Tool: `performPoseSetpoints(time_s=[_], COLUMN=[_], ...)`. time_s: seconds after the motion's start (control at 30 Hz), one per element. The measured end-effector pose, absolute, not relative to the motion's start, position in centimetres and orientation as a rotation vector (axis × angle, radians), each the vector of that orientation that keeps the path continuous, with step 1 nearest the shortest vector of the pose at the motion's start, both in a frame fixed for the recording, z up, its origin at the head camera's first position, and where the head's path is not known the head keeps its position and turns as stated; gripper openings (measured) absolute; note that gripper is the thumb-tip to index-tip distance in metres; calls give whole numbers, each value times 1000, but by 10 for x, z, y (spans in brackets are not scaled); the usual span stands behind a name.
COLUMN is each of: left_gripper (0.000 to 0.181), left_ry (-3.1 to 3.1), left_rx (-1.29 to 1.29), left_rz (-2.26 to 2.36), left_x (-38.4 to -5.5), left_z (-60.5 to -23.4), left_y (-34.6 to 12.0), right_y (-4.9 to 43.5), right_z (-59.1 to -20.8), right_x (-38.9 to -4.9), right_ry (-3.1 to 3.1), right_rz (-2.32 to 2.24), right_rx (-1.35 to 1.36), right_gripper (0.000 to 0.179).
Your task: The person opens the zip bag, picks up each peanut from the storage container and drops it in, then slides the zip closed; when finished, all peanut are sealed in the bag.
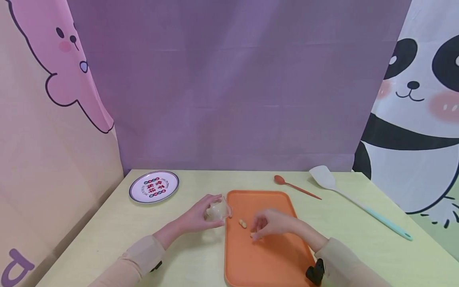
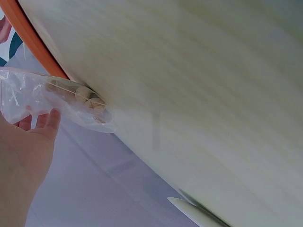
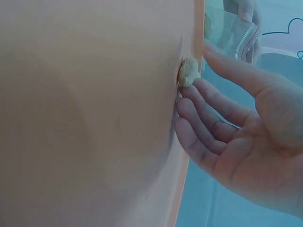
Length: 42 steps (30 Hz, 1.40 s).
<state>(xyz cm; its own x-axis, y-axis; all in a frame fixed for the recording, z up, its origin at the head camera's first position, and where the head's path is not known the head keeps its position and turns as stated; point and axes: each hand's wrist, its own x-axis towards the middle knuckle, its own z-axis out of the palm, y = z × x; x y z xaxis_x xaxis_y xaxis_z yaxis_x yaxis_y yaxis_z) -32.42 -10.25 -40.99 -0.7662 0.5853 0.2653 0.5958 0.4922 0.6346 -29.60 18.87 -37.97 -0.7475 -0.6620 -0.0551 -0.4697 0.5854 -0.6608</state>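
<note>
- Left hand (image 1: 199, 215): thumb and fingers bent round a clear plastic bag (image 1: 216, 211), gripping it at the left long side of the orange tray (image 1: 265, 263); peanuts (image 2: 90, 98) lie inside, bunched at one end; a red line marks the bag's edge nearest the tray.
- Right hand (image 1: 274, 222): above the tray, fingers gently bent and thumb spread away from them; the fingertips meet a single peanut (image 3: 189, 72) on the tray surface; the wrist view shows this peanut beside the index fingertip, with the thumb tip just beyond it.
- Another peanut (image 1: 242, 224): on the tray, between the two hands; near the right fingertips but apart from them.
- Table (image 1: 201, 259): pale yellow, bearing the tray; a white plate (image 1: 154, 187) with a dark rim and red and blue print stands at the far left; a red-brown spoon (image 1: 297, 187) lies beyond the tray's far right corner; a spatula (image 1: 358, 203), white blade and mint handle, slants at the right.
- Surroundings: a purple cloth (image 1: 236, 87) hangs behind the table; a panda picture (image 1: 412, 119) shows at right, a pink cartoon animal (image 1: 68, 59) at left.
</note>
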Motion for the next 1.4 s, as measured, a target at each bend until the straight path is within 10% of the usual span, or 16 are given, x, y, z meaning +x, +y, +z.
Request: performPoseSetpoints(time_s=[1.4], left_gripper=[81], left_ry=[-2718], left_rx=[-1072], left_rz=[-1176], left_x=[-322], left_z=[-407], left_y=[-102], right_y=[188], right_z=[-382], right_x=[-299], right_ry=[2556], right_rz=[-895], right_rx=[-875], right_gripper=[15])
